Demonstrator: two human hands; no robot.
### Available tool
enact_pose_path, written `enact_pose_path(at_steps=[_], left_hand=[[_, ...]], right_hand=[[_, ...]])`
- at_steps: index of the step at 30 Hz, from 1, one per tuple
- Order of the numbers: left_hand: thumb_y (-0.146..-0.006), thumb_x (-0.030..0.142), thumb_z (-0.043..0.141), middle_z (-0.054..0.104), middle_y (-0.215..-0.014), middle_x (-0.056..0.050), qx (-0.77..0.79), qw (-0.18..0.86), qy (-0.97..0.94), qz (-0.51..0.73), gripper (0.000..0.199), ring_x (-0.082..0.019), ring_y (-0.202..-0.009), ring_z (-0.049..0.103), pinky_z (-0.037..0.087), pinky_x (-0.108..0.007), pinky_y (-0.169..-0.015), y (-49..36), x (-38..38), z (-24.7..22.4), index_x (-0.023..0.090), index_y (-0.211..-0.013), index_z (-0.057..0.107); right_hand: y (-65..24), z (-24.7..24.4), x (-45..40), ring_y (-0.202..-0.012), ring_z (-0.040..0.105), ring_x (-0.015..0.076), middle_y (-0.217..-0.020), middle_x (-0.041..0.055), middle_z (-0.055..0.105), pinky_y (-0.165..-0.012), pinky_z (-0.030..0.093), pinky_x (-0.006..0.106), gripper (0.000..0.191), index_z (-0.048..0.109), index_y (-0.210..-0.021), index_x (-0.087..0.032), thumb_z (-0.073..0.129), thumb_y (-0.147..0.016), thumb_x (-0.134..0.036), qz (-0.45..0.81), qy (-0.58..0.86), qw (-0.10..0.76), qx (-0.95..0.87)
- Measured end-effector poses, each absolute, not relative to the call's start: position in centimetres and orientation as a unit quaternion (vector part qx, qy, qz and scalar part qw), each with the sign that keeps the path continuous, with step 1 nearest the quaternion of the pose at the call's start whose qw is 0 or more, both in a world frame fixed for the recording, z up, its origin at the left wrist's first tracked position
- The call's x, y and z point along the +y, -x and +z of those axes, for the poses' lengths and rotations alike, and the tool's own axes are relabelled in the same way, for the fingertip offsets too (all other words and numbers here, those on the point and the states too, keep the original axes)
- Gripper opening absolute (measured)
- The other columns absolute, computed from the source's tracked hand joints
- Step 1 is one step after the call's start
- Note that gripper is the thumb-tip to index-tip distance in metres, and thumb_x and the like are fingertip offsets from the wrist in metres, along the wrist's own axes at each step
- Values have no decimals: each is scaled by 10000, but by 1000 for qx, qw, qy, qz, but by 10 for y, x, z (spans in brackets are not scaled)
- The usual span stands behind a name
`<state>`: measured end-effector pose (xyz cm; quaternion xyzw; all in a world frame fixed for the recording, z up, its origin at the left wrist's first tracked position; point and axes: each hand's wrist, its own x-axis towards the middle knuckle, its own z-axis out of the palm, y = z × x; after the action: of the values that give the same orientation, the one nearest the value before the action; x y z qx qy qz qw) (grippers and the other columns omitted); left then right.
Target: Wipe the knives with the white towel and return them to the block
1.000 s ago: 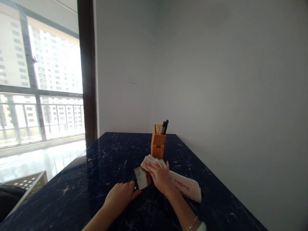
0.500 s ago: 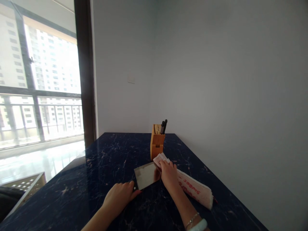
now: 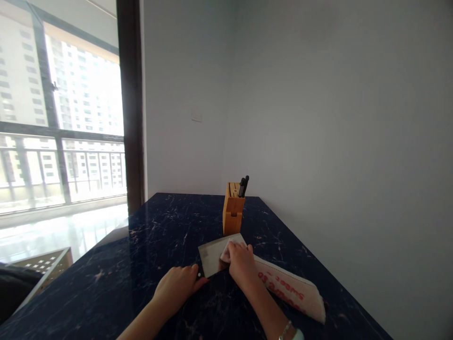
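The left hand clasps the cleaver by its handle, the blade running away rightward across the desk; the right hand, nearer the blade's far end, pinches the towel against it (lettering outward).

Left hand on a cleaver, right hand pressing a cloth to its blade.

The left hand grips the dark handle; the broad, shiny blade lies over the dark blue, veined counter. The right hand bunches one end of the pale cloth on the blade, and the rest, with red lettering, trails out to the right under the forearm. Just beyond the blade stands a wooden knife block with black handles sticking up, and a bright window fills the left side.
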<state>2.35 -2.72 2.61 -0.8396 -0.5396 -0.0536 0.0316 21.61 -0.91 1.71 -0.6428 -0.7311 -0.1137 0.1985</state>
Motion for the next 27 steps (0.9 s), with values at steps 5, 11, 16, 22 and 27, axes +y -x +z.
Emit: enact_pose_path(at_steps=[5,11,16,22,27], left_hand=[[-836,537,253,682,-777,-106,-537,30,841,-51,502,-275,-716,647,468,-355,-627,-21,-26,24,171,-865,595],[-849,517,243,684,-799,-96,-502,50,861,-55,491,-277,-711,648,476,-366,-624,-21,-22,18,174,-882,592],[-845,527,244,683,-769,-98,-503,64,860,-57,496,-282,-686,648,477,-366,-595,-26,-22,15,171,-869,587],[-849,518,242,681,-757,-99,-507,65,858,-53,496,-287,-674,646,475,-374,-586,-27,-22,16,166,-854,590],[-845,530,237,680,-774,-94,-509,55,857,-60,506,-278,-691,646,473,-360,-601,-28,-23,18,166,-852,588]], right_hand=[[-181,21,-23,-841,454,191,-861,32,581,-748,240,315,174,510,-836,-195,454,-693,-113,-66,555,241,-794],[-173,27,-31,-934,429,216,-962,45,563,-797,256,344,236,523,-976,-219,474,-746,-193,-54,539,292,-788],[-181,26,-19,-954,434,221,-989,16,566,-773,270,353,271,501,-1076,-301,471,-810,-255,-77,569,311,-757],[-175,20,-13,-963,441,194,-953,-9,594,-763,268,329,244,559,-975,-304,408,-836,-172,-53,549,321,-770],[-175,21,-8,-959,446,187,-950,-12,602,-757,256,327,271,564,-983,-304,383,-839,-163,-49,565,320,-758]])
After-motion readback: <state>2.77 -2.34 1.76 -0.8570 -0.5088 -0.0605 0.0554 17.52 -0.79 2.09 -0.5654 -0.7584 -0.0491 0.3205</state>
